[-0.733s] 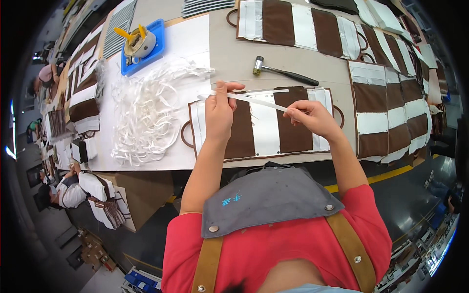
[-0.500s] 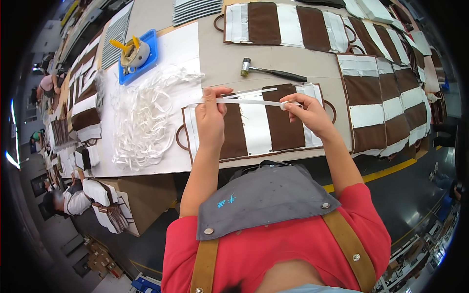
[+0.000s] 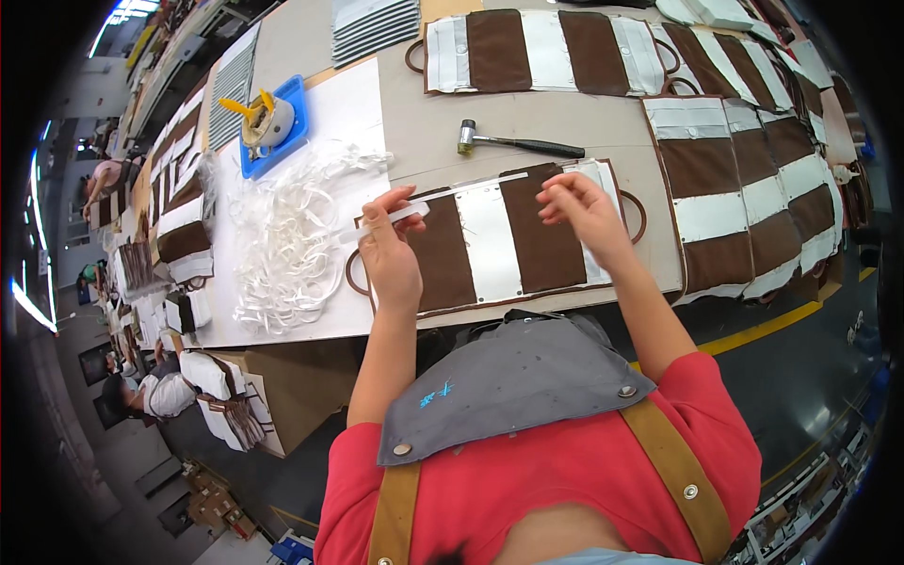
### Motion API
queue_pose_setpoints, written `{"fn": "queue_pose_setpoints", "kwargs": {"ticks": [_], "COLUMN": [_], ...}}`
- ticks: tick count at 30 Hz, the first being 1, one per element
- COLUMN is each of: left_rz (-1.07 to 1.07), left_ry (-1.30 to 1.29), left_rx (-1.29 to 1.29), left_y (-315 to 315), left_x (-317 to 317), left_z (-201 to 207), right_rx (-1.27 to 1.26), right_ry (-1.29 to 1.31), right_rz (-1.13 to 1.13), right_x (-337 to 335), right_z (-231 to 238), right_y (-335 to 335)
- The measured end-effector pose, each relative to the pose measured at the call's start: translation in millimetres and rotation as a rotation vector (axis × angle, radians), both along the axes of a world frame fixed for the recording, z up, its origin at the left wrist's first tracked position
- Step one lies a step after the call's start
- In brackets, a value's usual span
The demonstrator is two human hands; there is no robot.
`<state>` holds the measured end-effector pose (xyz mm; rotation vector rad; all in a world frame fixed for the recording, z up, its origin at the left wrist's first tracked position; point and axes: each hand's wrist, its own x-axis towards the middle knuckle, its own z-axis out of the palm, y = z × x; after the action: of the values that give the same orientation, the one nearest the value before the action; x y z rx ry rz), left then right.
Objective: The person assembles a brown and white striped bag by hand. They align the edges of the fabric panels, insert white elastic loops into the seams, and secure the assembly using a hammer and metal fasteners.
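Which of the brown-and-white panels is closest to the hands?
The front panel, just this side of the hammer. The left hand and right hand appear over its ends; the other panels lie farther off.

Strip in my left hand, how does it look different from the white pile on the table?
The strip looks like a single band, while the pile is many bands heaped together. The strip is held in your left hand; the pile lies on the table. The strip looks fairly straight, while the pile is tangled in loops. Both are white.
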<state>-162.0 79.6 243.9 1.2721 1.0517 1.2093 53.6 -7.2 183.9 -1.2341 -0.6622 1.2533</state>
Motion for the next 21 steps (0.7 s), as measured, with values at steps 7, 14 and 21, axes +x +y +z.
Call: {"fn": "queue_pose_setpoints", "kwargs": {"ticks": [7,14,21], "left_rz": [-0.187,-0.116,0.162], "left_ry": [-0.092,-0.329,-0.350], "left_rx": [0.034,-0.090,-0.186], "left_y": [-22.3,-24.6,-7.7], "left_x": [7.2,13.7,-1.5], "left_z": [-4.2,4.5,11.4], "right_rx": [0.268,0.246,0.272], "right_ry": [-0.570,-0.529,-0.468], "right_rz": [0.016,0.056,0.058], "right_x": [-58.8,-60.1,-43.7], "right_z": [1.2,-1.3,13.4], "right_y": [23.8,30.5,23.7]}}
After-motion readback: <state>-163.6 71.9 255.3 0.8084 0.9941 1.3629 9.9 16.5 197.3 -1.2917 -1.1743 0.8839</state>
